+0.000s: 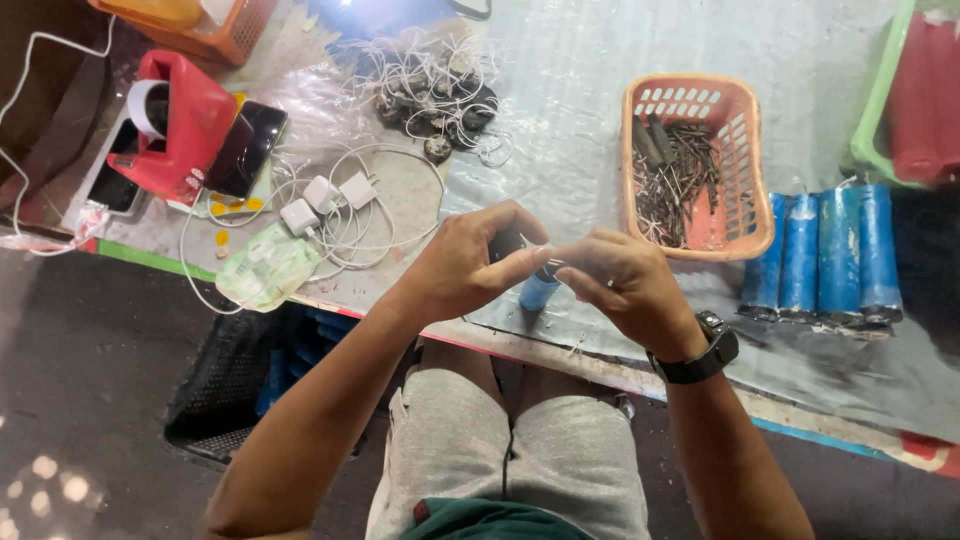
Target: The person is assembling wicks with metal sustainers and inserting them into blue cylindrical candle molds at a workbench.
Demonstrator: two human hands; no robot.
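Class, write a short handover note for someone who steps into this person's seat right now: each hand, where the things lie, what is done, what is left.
Left hand: pinching a small dark part.
Right hand: fingers meeting it above a blue cylinder, which both seem to grip.
Four blue cylinders lie in a row at right, beside the orange basket of metal pieces.
Done: cannot tell.
Left: the piece in hand appears unfinished.

Bare table [560,130] ahead of the hands; orange basket [745,160] and blue cylinders [820,255] block the right, white chargers [325,205] clutter the left.
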